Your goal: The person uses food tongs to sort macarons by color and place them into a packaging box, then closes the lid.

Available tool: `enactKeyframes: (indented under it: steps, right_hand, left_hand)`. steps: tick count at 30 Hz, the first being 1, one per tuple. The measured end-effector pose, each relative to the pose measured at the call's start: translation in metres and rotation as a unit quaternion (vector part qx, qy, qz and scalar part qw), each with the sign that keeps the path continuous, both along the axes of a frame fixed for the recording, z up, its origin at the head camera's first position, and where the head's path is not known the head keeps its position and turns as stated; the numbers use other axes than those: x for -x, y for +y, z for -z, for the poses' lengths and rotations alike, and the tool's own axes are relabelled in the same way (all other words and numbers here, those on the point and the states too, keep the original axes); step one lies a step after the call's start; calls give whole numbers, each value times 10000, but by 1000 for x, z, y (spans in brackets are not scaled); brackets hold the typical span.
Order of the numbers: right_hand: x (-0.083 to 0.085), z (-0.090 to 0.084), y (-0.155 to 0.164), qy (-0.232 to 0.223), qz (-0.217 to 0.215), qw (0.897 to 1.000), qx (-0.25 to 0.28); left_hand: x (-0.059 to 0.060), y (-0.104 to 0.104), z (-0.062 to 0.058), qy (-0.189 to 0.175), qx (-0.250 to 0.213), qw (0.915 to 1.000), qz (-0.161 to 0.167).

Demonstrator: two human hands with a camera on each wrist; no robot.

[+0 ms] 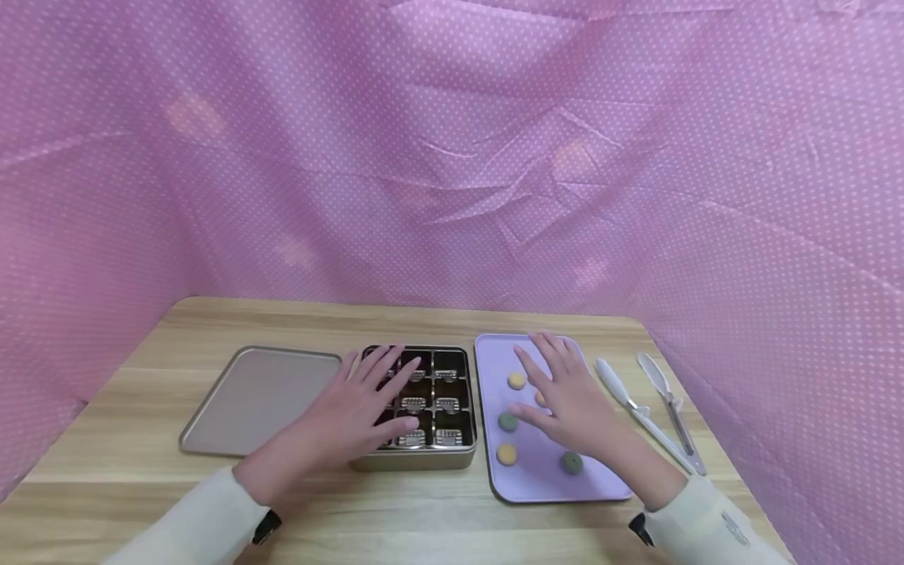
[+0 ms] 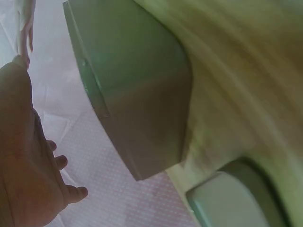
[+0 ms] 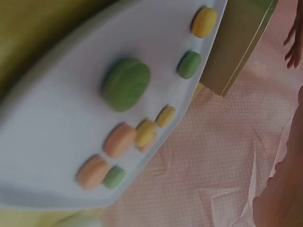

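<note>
My left hand (image 1: pixel 363 396) lies with fingers spread and straight over a gold tin (image 1: pixel 417 458) divided into dark compartments. Whether it touches the tin I cannot tell. The tin's flat lid (image 1: pixel 261 400) lies just left of it and fills the left wrist view (image 2: pixel 137 85), beside my left palm (image 2: pixel 28 165). My right hand (image 1: pixel 565 392), fingers straight, is over a lavender tray (image 1: pixel 537 480) holding several macarons: a yellow one (image 1: pixel 516 380) and a green one (image 1: pixel 507 422). In the right wrist view a green macaron (image 3: pixel 125 84) lies on the tray (image 3: pixel 57 118).
Two pairs of white-and-metal tongs (image 1: pixel 636 408) (image 1: pixel 669 404) lie right of the tray, near the table's right edge. The wooden table (image 1: pixel 141 471) is enclosed by a pink dotted cloth (image 1: pixel 452 157) on three sides.
</note>
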State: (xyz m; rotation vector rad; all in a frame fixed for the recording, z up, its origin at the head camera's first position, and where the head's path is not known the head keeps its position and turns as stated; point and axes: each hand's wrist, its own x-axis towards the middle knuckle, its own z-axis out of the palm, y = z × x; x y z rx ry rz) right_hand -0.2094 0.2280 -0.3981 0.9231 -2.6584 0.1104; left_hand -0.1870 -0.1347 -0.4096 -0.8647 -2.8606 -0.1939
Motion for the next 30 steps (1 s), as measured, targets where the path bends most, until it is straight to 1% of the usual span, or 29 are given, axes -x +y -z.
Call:
enactKeyframes:
  steps: [5,10,15,20,24,30]
  right_hand:
    - [-7,5,16,1,218,9995,209]
    - [-14,14,33,-46,425,9986,326]
    - [-20,22,50,-107,627,9969,466]
    - [-26,28,66,-366,953,9921,731]
    - [-30,34,79,-536,1151,9878,898]
    - [-33,39,98,-521,1392,9840,978]
  left_hand:
    - [-9,-12,10,-231,-371,9988,-202]
    - [-17,-23,19,-481,-561,9963,-441]
    - [-23,-31,24,-634,-814,9930,-581]
    - [-29,-37,26,-716,-859,9915,-670]
    - [-33,-40,32,-844,-891,9896,-753]
    - [-38,-42,40,-1018,-945,9865,-865]
